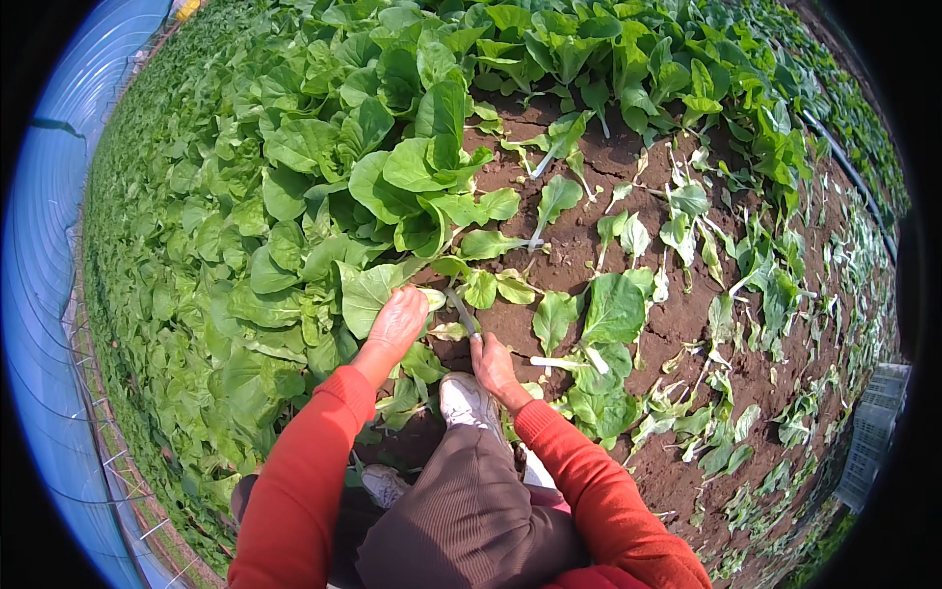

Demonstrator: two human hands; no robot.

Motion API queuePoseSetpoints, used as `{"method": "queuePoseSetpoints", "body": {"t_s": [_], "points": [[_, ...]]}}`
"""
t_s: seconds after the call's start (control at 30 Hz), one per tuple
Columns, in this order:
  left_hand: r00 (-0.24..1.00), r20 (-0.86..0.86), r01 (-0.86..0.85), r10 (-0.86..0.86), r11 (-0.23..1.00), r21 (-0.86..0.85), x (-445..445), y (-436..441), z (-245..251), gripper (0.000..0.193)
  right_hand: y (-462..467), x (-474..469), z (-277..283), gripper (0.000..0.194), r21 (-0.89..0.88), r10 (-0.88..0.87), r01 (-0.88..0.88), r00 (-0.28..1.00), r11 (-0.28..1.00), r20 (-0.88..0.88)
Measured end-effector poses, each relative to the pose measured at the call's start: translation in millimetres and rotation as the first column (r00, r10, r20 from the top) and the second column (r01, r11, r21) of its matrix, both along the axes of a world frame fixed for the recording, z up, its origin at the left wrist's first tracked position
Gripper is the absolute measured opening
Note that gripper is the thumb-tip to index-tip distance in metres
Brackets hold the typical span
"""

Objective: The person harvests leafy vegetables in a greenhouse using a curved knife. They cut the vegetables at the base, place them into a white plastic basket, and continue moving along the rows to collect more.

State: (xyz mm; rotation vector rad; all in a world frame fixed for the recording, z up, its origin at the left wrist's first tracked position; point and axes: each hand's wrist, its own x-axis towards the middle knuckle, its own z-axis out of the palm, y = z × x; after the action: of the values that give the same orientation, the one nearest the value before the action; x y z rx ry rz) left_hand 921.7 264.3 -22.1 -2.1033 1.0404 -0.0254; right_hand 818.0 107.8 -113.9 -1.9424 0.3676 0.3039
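Observation:
My left hand grips a leafy green plant low down, with its pale stem base showing beyond the fingers. In my right hand is the handle of a small sickle. Its curved metal blade reaches up beside that stem base; whether it touches the stem I cannot tell. Just above my hands stands a large leafy plant. To the right of the right hand, plants with pale cut stems and broad leaves lie on the soil.
Dense rows of greens fill the left and the far side. Loose, wilted leaves litter the brown soil at right. My white shoe is close below the hands. A plastic crate, a pipe and blue plastic sheeting edge the view.

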Motion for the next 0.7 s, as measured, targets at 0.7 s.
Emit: {"method": "queuePoseSetpoints", "body": {"t_s": [0.7], "points": [[0.804, -0.595, -0.553, 0.01, 0.382, -0.74, -61, -52, 170, 0.054, -63, 8, 196, 0.037, 0.772, -0.421, 0.185, 0.899, 0.609, 0.117]]}}
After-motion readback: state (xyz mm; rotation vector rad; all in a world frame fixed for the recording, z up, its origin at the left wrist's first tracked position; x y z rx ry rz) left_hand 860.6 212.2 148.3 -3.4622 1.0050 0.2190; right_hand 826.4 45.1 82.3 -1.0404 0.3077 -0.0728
